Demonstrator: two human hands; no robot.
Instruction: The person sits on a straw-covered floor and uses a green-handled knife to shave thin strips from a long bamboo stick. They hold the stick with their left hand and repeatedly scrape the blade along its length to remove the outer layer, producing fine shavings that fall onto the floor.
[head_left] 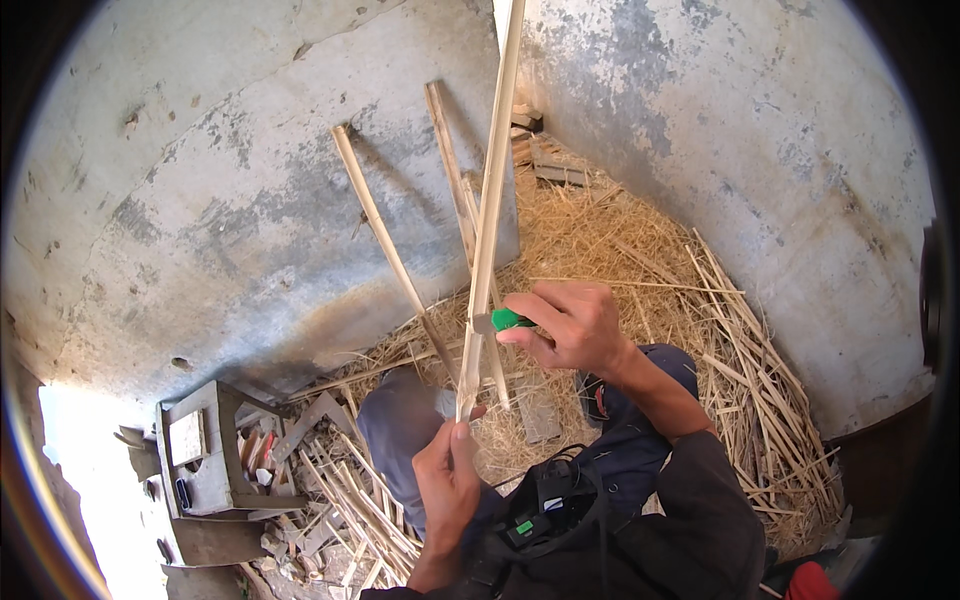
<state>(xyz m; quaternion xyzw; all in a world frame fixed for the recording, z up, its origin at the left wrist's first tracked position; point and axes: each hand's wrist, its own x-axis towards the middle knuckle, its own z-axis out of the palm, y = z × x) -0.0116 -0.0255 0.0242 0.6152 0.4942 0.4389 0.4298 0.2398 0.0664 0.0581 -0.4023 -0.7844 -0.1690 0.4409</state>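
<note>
While the head view looks down on a straw-strewn corner between two stained concrete walls, the left hand [447,478] is closed round the lower end of a long pale strip [489,200], thumb up along it, and the strip rises nearly upright past the top edge. Right hand [570,325]: closed on a green-handled knife [505,320], its short blade set against the strip just above the left hand. Strip, by judgement: light, thin, springy rather than rigid, likely to split along the grain and to leave sharp edges; best held low, close under the blade, as it is now. Two more strips [380,230] lean against the left wall, behind the held one. Straw [640,250]: loose heap across the floor, coarser split canes [760,400] piled at right. Knees in blue trousers [400,430] below the hands; a black pouch [540,510] with a green tag on the lap. Containers: one small grey wooden box [205,450] at lower left, open-sided, holding short sticks and what looks like tool handles; contents otherwise too small to tell. Offcuts [350,510] lie scattered beside the box.
</note>
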